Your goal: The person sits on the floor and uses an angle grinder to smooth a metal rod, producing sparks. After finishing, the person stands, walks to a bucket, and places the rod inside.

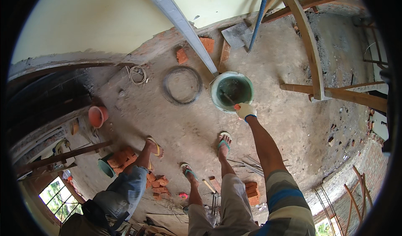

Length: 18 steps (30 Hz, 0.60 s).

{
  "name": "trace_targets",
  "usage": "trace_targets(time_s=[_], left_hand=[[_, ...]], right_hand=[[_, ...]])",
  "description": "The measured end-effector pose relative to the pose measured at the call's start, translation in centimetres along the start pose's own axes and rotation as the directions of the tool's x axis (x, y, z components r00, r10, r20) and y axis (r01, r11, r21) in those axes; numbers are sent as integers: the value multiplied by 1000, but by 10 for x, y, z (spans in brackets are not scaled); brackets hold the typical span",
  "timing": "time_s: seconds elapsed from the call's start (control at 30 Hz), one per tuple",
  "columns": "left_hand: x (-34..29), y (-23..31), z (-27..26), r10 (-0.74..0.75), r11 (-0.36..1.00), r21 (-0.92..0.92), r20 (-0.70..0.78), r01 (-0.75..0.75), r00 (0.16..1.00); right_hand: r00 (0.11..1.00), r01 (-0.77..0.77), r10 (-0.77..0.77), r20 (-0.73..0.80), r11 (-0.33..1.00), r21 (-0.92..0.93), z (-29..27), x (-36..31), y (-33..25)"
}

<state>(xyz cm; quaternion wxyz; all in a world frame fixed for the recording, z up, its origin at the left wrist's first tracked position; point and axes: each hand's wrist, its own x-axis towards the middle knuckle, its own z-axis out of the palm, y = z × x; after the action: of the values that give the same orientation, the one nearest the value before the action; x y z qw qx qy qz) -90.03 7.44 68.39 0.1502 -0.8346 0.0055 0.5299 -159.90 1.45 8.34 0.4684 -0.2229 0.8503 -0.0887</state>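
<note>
My right hand (246, 111), in a pale work glove with a blue cuff, is closed round an orange-handled tool (237, 107). Its narrow grey metal end (228, 97) reaches down into the round green tub (215, 98). Dark, wet-looking grey contents lie in the tub, and they may hide part of the tool, so its exact kind does not show. The hand is over the tub's near right rim. My left hand is out of the picture.
A wire coil (166, 91) lies left of the tub. A metal beam (184, 26) and a blue bar (258, 20) slant down nearby. Wooden timbers (312, 47) stand right. Bricks (157, 184), a red bucket (97, 116) and another person (109, 200) are at left.
</note>
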Motion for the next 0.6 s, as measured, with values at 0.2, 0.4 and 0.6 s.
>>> trace_targets(time_s=[0.2, 0.4, 0.6], left_hand=[[-1, -14, 6, -10, 1000, -20, 20, 10, 1000], [-2, -50, 17, 5, 997, -82, 50, 0, 999], [-20, -100, 27, 22, 963, -270, 133, 15, 991]], right_hand=[[994, -106, 105, -19, 983, -149, -9, -4, -10], [996, -73, 67, -52, 988, -138, -11, 9, -12], [985, -27, 6, 174, 993, 115, 25, 8, 2]])
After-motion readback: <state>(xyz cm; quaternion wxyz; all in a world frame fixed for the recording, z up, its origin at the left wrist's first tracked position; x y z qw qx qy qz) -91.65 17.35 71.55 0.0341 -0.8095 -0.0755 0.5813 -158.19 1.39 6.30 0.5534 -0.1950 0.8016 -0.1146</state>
